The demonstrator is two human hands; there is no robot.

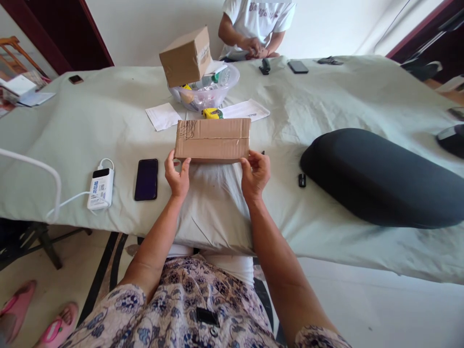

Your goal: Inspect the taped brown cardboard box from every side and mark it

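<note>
A flat brown cardboard box (213, 138) lies on the pale green cloth of the table (108, 130), just in front of me. My left hand (177, 174) grips its near left corner, fingers curled against the edge. My right hand (255, 172) holds the near right corner in the same way. Scribbled pen marks show on the box's top left.
A black phone (146, 179) and a white power bank (100, 188) with cable lie to the left. A large dark cushion (380, 176) fills the right. Behind the box are a yellow tape measure (212, 113), papers, a clear bowl (205, 94) and a taller carton (186, 56). Another person sits opposite.
</note>
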